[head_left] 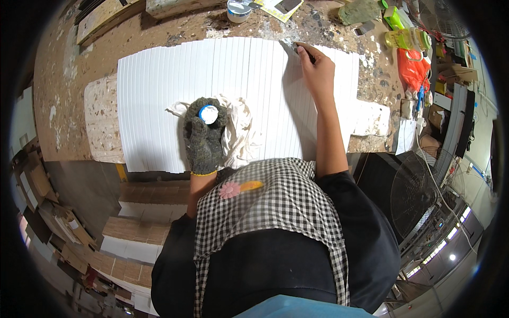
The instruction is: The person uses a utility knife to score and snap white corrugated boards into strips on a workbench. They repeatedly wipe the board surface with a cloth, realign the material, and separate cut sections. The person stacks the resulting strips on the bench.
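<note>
My left hand (204,139), in a dark grey knitted glove with a yellow cuff, is closed round a small blue-rimmed tub (209,114) of white paste. It rests over a crumpled off-white cloth (239,130), on a row of narrow white strips (175,79) lying side by side. Bare, my right hand (316,66) reaches to the far ends of the strips, toward the right. Its fingers pinch a small putty knife (289,45), whose blade is smeared with white; the handle is mostly hidden in the hand.
The strips lie on a paint-stained workbench (63,106). At its far side stand an open tub (238,10) and a yellow sheet (281,9). To the right are a yellow-green bottle (405,40), a red plastic bag (413,69) and a large fan (424,193). Stacked boards (140,212) lie below left.
</note>
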### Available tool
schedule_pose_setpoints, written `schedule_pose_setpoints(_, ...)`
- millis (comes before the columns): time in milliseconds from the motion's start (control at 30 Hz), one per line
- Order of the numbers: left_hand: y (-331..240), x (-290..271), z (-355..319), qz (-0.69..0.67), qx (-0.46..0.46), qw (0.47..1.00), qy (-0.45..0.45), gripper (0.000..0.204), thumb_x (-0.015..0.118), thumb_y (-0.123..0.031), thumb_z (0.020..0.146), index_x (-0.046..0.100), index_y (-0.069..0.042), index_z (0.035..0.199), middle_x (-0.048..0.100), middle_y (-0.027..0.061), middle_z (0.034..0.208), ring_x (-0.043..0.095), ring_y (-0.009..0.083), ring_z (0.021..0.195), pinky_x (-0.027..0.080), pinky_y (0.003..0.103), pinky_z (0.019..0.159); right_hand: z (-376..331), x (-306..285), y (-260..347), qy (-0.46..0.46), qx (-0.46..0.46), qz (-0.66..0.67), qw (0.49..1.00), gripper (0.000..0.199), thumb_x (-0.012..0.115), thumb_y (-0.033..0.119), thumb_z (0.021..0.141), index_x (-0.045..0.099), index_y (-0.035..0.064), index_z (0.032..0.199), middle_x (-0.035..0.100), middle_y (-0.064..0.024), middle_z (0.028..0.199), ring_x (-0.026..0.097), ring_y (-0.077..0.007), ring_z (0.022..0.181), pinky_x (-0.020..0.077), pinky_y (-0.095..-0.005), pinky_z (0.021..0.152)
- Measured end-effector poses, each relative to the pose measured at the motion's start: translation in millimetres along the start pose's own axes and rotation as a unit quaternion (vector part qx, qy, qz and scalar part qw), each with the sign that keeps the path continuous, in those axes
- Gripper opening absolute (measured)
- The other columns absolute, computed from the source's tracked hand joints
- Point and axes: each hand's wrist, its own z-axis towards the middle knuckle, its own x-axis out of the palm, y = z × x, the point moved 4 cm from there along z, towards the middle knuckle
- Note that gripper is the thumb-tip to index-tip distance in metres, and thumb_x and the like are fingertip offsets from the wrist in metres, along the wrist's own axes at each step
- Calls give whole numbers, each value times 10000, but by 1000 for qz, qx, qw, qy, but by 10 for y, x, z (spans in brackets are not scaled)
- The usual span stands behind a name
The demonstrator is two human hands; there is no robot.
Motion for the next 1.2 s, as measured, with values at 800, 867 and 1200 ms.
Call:
schedule_pose_setpoints(800,10,-27,0,28,12,999,-22,501,702,-343,1001,615,-6,1361,695,161,1265,688,265,1072,583,423,978,-45,-24,-4,9,-42,-23,999,250,689,200,1023,771,29,1185,748,-63,875,587,-86,728,481,-257,677)
schedule_pose_setpoints(867,11,-19,3,23,11,1000,-11,508,701,-346,1001,611,-6,1367,694,163,1266,687,266,1081,584,421,980,-45,-6,19,-2,-70,-51,996,248,694,196,1018,770,30,1185,753,-78,878,594,-102,709,486,-265,670)
schedule_pose_setpoints(1200,-18,23,6,14,12,1000,2,515,744,-291,978,593,4,1372,686,146,1272,669,277,1176,597,422,999,7,0,-59,-3,-2,15,1000,250,681,183,1030,764,24,1206,750,-44,885,579,-76,721,473,-257,651)
